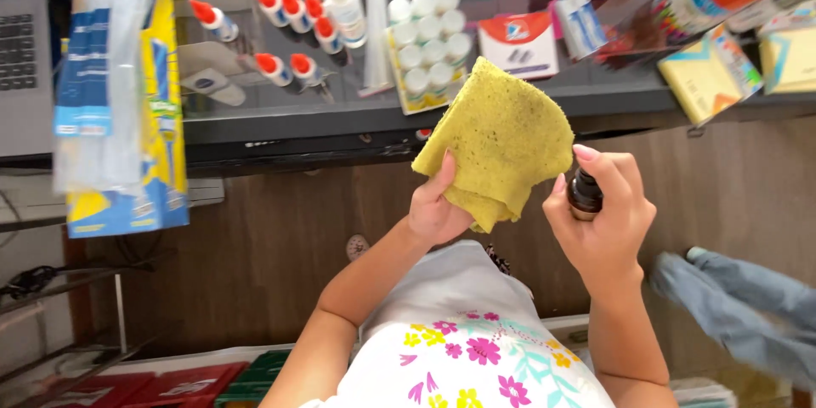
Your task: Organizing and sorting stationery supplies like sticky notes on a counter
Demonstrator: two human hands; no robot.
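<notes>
My left hand (435, 208) holds up a folded yellow-green cloth (501, 140) by its lower edge, in front of a glass counter. My right hand (605, 212) grips a small dark brown bottle (584, 194) just right of the cloth, with a finger resting on its top. Cloth and bottle are close together but I cannot tell whether they touch. Below my arms I see my white shirt with a flower print (476, 348).
The glass counter (382, 123) displays glue bottles with red caps (293, 13), a pack of white bottles (425, 47), small boxes and yellow notepads (710, 76). Hanging packets (119, 85) are at the left beside a laptop keyboard (21, 51). A blue-grey cloth (739, 310) lies lower right.
</notes>
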